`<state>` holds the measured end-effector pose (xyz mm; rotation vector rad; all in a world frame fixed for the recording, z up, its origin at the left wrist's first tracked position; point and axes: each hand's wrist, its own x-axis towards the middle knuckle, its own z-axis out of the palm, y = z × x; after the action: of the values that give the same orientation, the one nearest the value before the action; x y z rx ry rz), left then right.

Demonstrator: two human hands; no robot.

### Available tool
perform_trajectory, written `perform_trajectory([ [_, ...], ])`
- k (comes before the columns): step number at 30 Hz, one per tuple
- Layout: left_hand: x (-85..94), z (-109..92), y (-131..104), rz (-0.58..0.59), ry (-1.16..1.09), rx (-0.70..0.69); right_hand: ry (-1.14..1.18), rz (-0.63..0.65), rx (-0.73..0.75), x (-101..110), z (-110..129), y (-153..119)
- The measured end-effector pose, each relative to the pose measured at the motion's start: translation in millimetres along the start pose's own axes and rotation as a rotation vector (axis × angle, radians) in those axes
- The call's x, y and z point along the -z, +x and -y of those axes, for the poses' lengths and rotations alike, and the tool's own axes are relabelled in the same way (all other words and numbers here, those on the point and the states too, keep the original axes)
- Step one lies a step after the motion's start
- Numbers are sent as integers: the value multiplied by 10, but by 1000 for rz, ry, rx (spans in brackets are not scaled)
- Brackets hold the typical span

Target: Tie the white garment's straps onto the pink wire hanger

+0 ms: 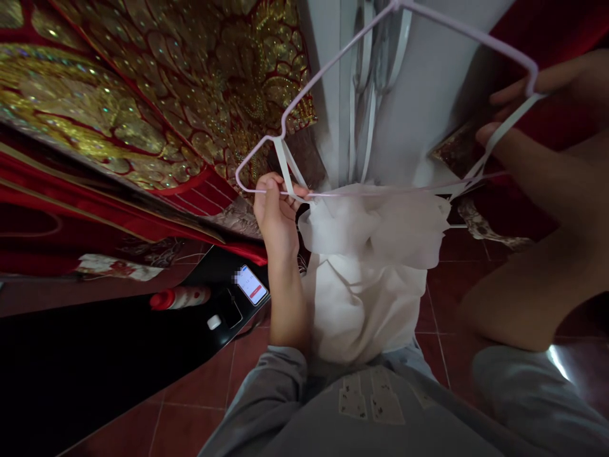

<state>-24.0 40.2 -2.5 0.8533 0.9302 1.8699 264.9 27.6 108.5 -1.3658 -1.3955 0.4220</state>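
Note:
A pale pink clothes hanger (333, 68) is held up in front of me, its hook beyond the top edge. From it hangs a white garment (366, 273) with a ruffled top and thin straps. The left strap loops over the notch in the hanger's left shoulder. My left hand (280, 209) pinches the lower bar and the strap at the left end. At the right end, the right strap (509, 124) runs over the hanger's tip, and my right hand (537, 127) grips it there with thumb and fingers.
Red costumes with gold sequins (190, 95) hang at the left. Pale hangers (366, 95) hang against a grey panel behind. On a black table (118, 355) lie a phone (252, 285), a white earbud case (214, 322), a dark device (228, 309) and a red-capped bottle (181, 297). The floor (190, 419) is red tile.

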Motion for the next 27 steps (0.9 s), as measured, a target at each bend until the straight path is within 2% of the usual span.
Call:
perform_trajectory([
  [2,7,-20,-8,-12,39,7,-249,74,167,-68,-9,-33],
  [4,26,-38,-12,-1,59,10,-279,25,250,-139,-57,-82],
  [7,56,-44,-16,34,71,-5,-87,-51,328,-303,-160,-213],
  [11,57,-3,-34,56,77,-45,238,-352,422,-644,-292,-456],
  [12,51,9,-43,67,58,-51,275,-362,443,-728,-321,-507],
  [13,43,18,-52,79,36,-56,276,-320,472,-803,-349,-547],
  [17,13,24,-88,76,24,-63,121,60,589,-990,-453,-599],
  [19,7,26,-104,64,38,-65,46,144,593,-1030,-496,-587],
  [21,14,40,-127,73,39,-47,-15,169,589,-1047,-529,-575],
  [24,57,74,-200,108,54,-29,-29,142,565,-1049,-558,-572],
  [27,129,56,-328,151,159,-56,-17,136,566,-1055,-574,-576],
])
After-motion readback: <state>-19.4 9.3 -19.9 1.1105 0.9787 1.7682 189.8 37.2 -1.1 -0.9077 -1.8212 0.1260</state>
